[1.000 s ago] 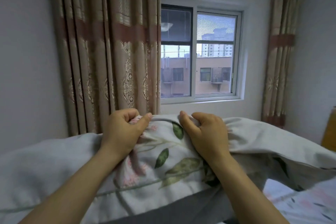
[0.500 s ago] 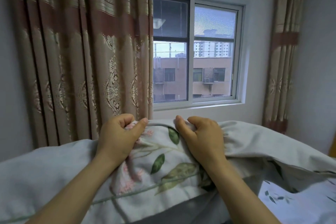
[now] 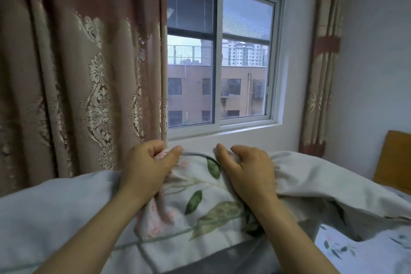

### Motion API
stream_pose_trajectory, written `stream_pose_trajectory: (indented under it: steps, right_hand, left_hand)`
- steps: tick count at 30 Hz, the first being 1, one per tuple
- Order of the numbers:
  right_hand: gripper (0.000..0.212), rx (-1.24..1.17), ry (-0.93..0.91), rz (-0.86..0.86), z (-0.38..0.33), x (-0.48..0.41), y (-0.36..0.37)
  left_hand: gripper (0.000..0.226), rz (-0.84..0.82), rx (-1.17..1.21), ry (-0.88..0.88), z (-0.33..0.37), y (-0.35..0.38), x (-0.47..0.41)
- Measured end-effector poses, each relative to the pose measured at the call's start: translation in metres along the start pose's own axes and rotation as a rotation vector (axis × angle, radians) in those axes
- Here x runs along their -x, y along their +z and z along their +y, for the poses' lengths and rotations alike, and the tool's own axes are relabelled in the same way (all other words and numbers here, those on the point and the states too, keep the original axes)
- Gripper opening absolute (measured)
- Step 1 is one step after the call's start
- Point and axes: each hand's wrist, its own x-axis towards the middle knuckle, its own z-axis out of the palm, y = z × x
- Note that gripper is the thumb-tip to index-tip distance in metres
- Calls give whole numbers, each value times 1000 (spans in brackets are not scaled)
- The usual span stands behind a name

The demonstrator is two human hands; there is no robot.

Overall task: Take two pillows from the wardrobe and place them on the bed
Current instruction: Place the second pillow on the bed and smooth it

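Observation:
A pillow (image 3: 200, 204) in a pale grey case with green leaves and pink flowers fills the lower part of the view, held up in front of me. My left hand (image 3: 148, 168) pinches its top edge, fingers curled into the fabric. My right hand (image 3: 246, 170) grips the same edge a little to the right. A grey underside or second layer (image 3: 224, 259) shows beneath the floral case; I cannot tell whether it is a second pillow. The bed (image 3: 367, 251), with a matching floral sheet, lies at the lower right.
A patterned beige and brown curtain (image 3: 77, 73) hangs close on the left. A window (image 3: 219, 62) is straight ahead in a white wall. A second curtain (image 3: 322, 69) hangs in the right corner. A wooden headboard (image 3: 394, 160) stands at the right edge.
The view has moved closer to the curtain and window, and the headboard has come into sight at the right. Both hands keep the same grip on the pillow's top edge.

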Motion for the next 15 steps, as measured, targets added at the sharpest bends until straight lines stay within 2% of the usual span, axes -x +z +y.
stream_pose_trajectory:
  steps: [4,7,15]
  right_hand:
    - [61,43,28,8,20,-28,49]
    - [61,62,41,22,42,-50,87]
    - [60,77,72,70,118,-125,178]
  left_hand:
    - [59,-49,36,6,-54,31,-38]
    - [54,-81,105,-10,-93,61,-65]
    - [55,-115,84,35,-166,153,-145]
